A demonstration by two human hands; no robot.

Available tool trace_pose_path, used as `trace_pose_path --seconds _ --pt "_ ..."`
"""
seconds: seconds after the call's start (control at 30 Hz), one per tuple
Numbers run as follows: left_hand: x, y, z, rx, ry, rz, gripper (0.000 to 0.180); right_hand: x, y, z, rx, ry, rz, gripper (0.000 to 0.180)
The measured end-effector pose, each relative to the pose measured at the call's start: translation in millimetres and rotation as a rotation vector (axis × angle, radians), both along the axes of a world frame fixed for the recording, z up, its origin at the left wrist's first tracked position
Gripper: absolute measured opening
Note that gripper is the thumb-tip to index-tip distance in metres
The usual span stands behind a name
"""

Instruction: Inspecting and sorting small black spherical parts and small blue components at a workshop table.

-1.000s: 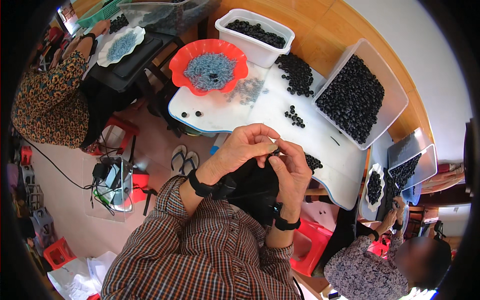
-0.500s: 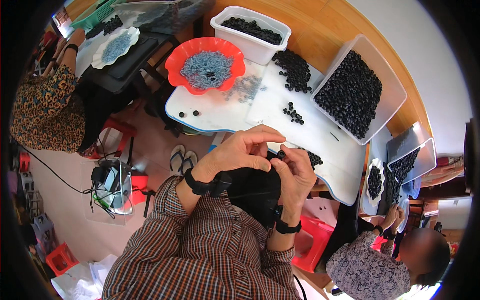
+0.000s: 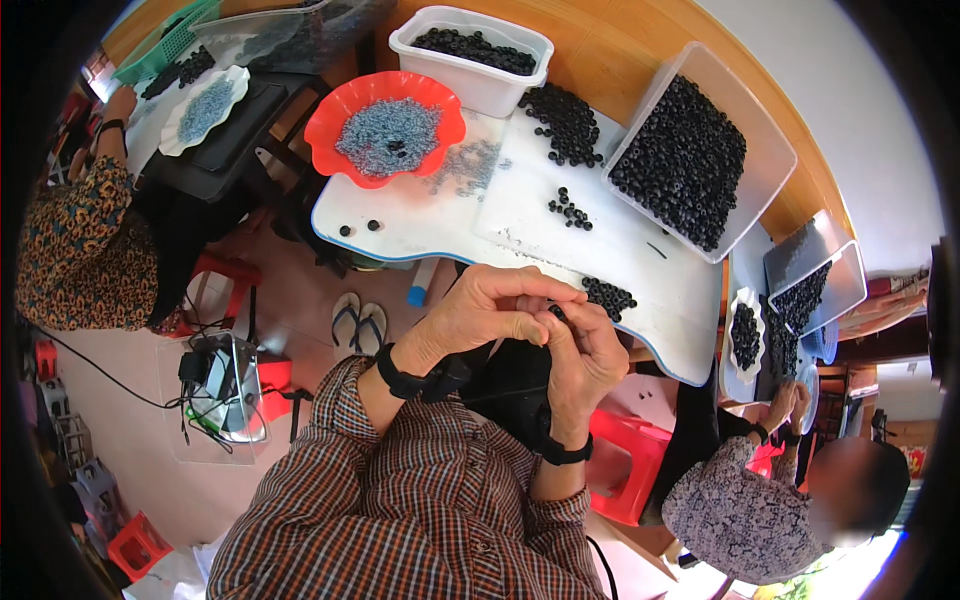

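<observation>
Just off the counter (image 3: 640, 270) edge, near a small pile of black rings (image 3: 608, 296): left hand (image 3: 485, 320) and right hand (image 3: 580, 355) pressed together, fingertips pinched on one tiny black ring (image 3: 556, 313). Probably light, stiff, easily dropped; best gripped by its rim.

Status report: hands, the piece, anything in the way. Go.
Left hand and right hand pinched together on a small black ring. White table just beyond. Nothing in the way.

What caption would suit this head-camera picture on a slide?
Both hands, left hand and right hand, pinch a small black ring above a white table.
</observation>
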State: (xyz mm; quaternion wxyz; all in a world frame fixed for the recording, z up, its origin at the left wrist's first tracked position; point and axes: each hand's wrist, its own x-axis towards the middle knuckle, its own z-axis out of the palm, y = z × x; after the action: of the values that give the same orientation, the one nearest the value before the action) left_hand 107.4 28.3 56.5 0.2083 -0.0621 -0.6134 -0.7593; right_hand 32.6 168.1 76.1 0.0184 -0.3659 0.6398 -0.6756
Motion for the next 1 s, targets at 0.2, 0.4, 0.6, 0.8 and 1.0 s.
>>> trace_pose_path --seconds 0.2,0.4,0.6,0.8,1.0 --pt "-1.3 5.2 7.6 0.236 0.075 -0.070 0.057 -2.7 -1.7 6.8 0.000 0.013 -0.001 0.027" --pt "1.1 -3.9 -2.8 0.264 -0.026 0.020 0.041 -11.0 -12.9 -2.5 0.173 0.246 -0.037 0.033" --pt "-9.7 -15.9 -18.7 0.262 -0.299 0.138 0.025 -19.3 -26.1 -11.3 0.270 0.229 0.044 0.036" --pt "-29.2 -38.6 -20.4 0.513 -0.447 0.264 0.022 -40.6 -38.9 -27.6 0.223 0.101 0.076 0.030" --pt "-72.6 -94.0 5.9 0.518 -0.396 0.389 0.023 -69.2 -53.1 -68.9 0.292 0.256 -0.142 0.020"
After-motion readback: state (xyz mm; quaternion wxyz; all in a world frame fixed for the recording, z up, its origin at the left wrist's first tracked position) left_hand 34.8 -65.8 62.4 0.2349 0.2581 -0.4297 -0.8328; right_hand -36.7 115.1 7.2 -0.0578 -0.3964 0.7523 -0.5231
